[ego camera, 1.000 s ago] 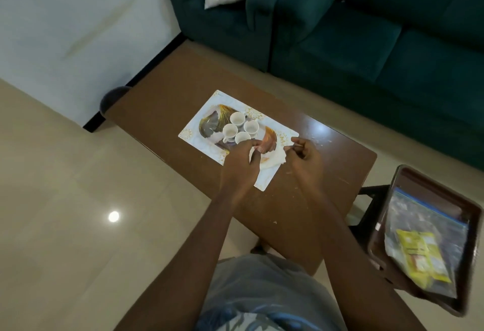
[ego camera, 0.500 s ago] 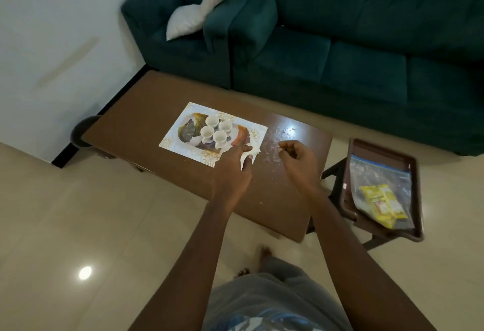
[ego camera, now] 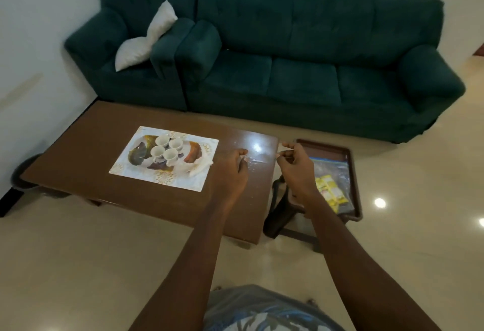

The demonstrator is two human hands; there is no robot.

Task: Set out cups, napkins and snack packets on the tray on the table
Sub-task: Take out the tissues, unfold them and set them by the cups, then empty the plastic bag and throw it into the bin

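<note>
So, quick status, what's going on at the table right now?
Both hands off the tray, apparently empty. Four cups and napkin set. Snack packets bagged on side tray. Path clear.

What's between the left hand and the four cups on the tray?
In the head view, a crumpled white napkin on the tray lies between the left hand and the cups.

Four cups (ego camera: 165, 149), two trays (ego camera: 131, 171)

Bare forearms (ego camera: 193, 257); a grey shirt (ego camera: 264, 309) with a blue-and-white leaf print.
</note>
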